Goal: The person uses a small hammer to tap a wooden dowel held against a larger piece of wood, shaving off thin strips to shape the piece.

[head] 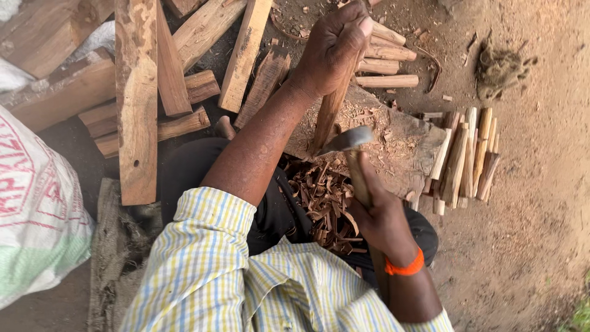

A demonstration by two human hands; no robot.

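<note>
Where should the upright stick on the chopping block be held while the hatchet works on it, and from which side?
Probably at its top end, from the far side, as the left hand does. The stick stands tilted with its foot on the block, and the hatchet in the right hand meets it low down, so a high grip stays clear of the blade.

Our left hand [335, 46] is stretched well forward, forearm bare below a rolled check sleeve, fingers curled into a tight fist. Our right hand [378, 212] sits closer in, fingers wrapped shut, an orange band around its wrist.
</note>
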